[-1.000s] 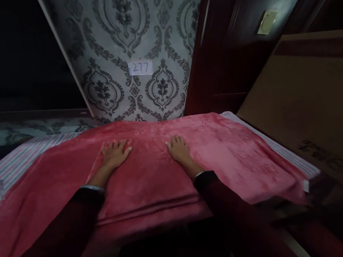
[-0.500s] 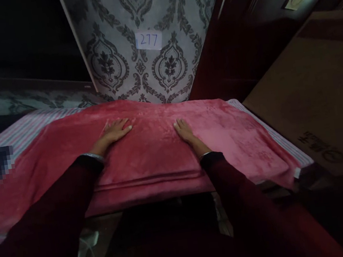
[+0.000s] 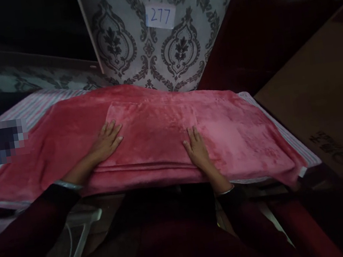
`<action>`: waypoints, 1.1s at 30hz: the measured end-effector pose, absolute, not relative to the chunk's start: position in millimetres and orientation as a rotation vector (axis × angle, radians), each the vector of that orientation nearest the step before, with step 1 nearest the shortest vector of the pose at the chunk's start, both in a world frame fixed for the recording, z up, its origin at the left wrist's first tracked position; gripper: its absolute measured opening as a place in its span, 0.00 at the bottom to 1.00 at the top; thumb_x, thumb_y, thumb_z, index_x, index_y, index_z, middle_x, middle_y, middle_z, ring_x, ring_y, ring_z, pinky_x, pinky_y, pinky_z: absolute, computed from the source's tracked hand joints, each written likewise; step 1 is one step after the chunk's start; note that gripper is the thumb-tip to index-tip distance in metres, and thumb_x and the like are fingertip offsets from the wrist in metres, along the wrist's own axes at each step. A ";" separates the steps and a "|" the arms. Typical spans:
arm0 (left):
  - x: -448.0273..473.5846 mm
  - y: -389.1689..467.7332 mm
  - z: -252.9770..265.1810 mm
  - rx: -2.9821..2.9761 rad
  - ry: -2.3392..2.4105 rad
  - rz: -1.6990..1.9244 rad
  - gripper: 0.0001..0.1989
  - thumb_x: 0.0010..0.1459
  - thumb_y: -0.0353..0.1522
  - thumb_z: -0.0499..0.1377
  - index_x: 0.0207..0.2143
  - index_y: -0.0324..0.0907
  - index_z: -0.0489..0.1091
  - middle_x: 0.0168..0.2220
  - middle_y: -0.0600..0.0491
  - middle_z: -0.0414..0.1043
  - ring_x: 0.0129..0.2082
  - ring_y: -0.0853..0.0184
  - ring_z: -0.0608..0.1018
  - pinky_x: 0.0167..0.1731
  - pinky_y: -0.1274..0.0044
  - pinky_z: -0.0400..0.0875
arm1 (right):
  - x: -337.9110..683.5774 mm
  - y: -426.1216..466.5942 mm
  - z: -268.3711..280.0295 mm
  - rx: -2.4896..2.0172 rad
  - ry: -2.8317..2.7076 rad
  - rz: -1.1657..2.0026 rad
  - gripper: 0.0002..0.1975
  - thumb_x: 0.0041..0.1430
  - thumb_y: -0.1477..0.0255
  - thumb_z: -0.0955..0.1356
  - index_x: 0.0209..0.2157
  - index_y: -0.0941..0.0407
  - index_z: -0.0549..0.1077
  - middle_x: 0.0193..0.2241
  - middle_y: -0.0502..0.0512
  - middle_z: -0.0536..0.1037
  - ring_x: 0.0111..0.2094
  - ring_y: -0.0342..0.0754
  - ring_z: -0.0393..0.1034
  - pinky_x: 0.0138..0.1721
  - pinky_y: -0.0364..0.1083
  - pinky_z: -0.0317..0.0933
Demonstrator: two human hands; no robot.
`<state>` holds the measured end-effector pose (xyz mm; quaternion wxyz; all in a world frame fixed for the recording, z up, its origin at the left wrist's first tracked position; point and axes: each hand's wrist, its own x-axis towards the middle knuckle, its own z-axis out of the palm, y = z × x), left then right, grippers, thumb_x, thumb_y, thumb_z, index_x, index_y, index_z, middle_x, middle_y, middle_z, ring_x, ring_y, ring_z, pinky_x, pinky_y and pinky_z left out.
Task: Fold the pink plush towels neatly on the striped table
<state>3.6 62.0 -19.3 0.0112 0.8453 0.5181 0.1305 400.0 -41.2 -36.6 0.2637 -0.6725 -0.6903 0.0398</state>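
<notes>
Pink-red plush: the folded blanket [image 3: 152,127] lies directly beneath our fingers [image 3: 115,134]. Our left hand [image 3: 105,145] rests at its folded part's left edge, our right hand [image 3: 198,150] near the right edge; fingers extended, thumbs apart, unclamped. Striped cloth [image 3: 302,152] shows to the right of our right fingers.

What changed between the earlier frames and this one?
Both hands moved back toward the person across the folded part of the red blanket: the left hand from its far corner down its left side, the right hand closer to its near edge. The view tilted downward. Nothing was gripped or let go; the fold, striped cloth and cardboard box look unchanged.
</notes>
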 end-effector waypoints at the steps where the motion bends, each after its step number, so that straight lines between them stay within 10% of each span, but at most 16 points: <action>1: 4.4 60.8 -15.9 2.605 1.628 0.388 0.35 0.72 0.48 0.35 0.74 0.42 0.49 0.77 0.46 0.40 0.76 0.56 0.42 0.72 0.59 0.41 | 401.2 -40.6 -36.7 -1.828 -1.875 0.109 0.36 0.73 0.52 0.52 0.74 0.56 0.50 0.75 0.64 0.47 0.75 0.58 0.40 0.70 0.63 0.47; 33: 78.0 -65.6 -1.7 2.853 1.227 0.438 0.34 0.66 0.44 0.58 0.72 0.54 0.56 0.75 0.47 0.50 0.74 0.45 0.50 0.70 0.45 0.37 | 345.1 -116.1 -12.1 -1.692 -2.220 -0.273 0.28 0.70 0.63 0.63 0.70 0.43 0.62 0.73 0.55 0.55 0.74 0.65 0.42 0.69 0.71 0.42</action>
